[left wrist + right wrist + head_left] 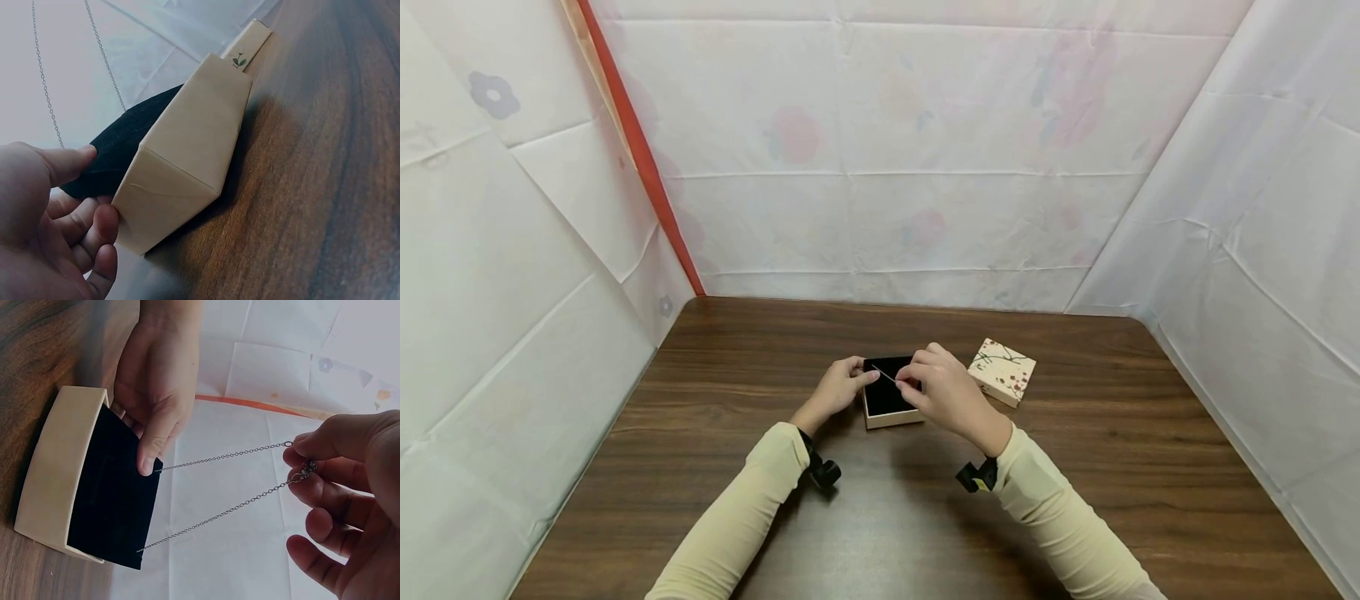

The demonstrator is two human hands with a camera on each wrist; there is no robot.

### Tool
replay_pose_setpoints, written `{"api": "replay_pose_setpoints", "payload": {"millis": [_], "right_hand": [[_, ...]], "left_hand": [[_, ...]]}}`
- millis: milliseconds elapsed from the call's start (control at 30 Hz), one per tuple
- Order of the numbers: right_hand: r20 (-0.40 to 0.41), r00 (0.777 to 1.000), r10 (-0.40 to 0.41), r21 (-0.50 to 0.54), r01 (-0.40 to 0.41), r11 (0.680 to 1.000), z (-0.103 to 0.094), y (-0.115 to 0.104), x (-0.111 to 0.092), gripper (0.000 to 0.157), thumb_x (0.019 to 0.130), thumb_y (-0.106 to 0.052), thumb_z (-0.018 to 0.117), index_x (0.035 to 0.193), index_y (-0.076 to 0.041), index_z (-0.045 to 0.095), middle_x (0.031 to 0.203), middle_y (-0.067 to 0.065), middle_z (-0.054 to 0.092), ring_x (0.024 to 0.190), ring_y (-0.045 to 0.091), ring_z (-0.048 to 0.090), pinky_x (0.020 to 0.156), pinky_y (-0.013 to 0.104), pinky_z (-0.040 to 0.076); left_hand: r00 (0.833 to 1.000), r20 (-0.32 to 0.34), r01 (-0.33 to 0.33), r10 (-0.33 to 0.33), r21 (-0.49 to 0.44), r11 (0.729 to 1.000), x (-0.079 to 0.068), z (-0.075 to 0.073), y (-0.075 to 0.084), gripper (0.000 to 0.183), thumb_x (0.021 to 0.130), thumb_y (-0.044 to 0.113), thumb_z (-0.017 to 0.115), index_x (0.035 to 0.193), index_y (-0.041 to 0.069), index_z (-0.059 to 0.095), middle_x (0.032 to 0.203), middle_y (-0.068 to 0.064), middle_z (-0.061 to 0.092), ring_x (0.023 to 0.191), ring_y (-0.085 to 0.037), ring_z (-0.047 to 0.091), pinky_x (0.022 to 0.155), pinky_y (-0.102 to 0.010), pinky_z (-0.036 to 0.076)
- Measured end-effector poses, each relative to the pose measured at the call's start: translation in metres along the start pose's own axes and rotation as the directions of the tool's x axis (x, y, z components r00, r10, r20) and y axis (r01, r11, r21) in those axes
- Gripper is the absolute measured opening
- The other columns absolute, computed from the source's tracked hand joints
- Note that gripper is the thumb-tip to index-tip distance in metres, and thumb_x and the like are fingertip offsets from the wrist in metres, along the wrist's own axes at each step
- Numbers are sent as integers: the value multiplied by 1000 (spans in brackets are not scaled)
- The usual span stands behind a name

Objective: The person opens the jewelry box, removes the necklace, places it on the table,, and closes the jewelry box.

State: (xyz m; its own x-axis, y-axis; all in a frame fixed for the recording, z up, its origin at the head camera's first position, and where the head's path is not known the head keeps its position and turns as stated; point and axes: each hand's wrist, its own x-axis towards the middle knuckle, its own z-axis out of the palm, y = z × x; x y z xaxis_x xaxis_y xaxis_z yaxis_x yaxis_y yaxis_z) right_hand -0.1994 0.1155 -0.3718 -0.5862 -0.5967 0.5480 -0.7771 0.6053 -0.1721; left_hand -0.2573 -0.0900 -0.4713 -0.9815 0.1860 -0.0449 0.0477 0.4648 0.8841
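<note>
A small cream cardboard box [893, 419] sits on the table, with a black velvety insert pad [109, 487] in it. In the wrist views the pad's edge stands tilted up out of the box. My left hand [837, 388] pinches that raised edge, thumb on top and fingers beneath. The right hand [947, 390] pinches the ends of a thin silver necklace chain [240, 506] between thumb and fingers, above the pad. Two strands run taut from those fingertips to the pad's edge, as the right wrist view shows. A small clasp [306, 469] shows at the fingertips.
A cream lid [1002, 372] with a red-blossom branch print lies on the wooden table [745, 367], right of the box and close to my right hand. White patterned sheets [880, 150] hang behind and at both sides, with a red strip [640, 154] at the left.
</note>
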Motion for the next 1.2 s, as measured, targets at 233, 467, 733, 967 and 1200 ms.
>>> {"api": "replay_pose_setpoints", "payload": {"millis": [233, 467, 733, 967, 1200], "right_hand": [[-3, 1000, -9, 7, 9, 1000, 0, 0, 1, 4, 85, -11, 72, 84, -12, 76, 75, -2, 65, 71, 13, 47, 66, 26, 41], [-3, 1000, -19, 3, 19, 1000, -1, -1, 2, 5, 86, -12, 72, 83, -10, 76, 75, -2, 64, 71, 14, 46, 65, 26, 41], [-14, 999, -32, 1, 32, 999, -3, -3, 4, 4, 86, -11, 72, 84, -11, 76, 76, -2, 64, 71, 13, 46, 65, 26, 40], [-38, 998, -53, -6, 53, 999, -6, -5, 5, 5, 86, -11, 72, 83, -12, 76, 77, -2, 65, 72, 14, 47, 65, 25, 41], [-46, 996, -71, -16, 71, 997, -10, -9, 4, 5, 85, -11, 72, 82, -12, 76, 76, -2, 65, 71, 14, 47, 65, 26, 41]], "left_hand": [[1000, 13, -9, 9, -17, 1000, 0, -3, -1, 31, 96, 25, 61, 113, -2, 60, 70, 0, 52, 58, -12, 45, 56, -26, 39], [1000, 20, -10, 12, -65, 998, -2, -9, 1, 29, 97, 26, 60, 111, 1, 63, 66, 2, 45, 55, -11, 37, 55, -26, 34], [1000, 14, -20, 21, -93, 995, -3, -12, 5, 27, 97, 26, 60, 108, 2, 63, 69, -2, 49, 58, -12, 39, 57, -26, 34], [1000, -14, -29, 28, -99, 995, -5, -9, 11, 26, 96, 24, 62, 108, 1, 64, 73, -2, 58, 68, -23, 52, 62, -26, 40], [998, -60, -40, 34, -107, 993, -6, -6, 14, 27, 94, 22, 65, 108, -1, 64, 74, -3, 59, 73, -30, 58, 64, -26, 42]]}}
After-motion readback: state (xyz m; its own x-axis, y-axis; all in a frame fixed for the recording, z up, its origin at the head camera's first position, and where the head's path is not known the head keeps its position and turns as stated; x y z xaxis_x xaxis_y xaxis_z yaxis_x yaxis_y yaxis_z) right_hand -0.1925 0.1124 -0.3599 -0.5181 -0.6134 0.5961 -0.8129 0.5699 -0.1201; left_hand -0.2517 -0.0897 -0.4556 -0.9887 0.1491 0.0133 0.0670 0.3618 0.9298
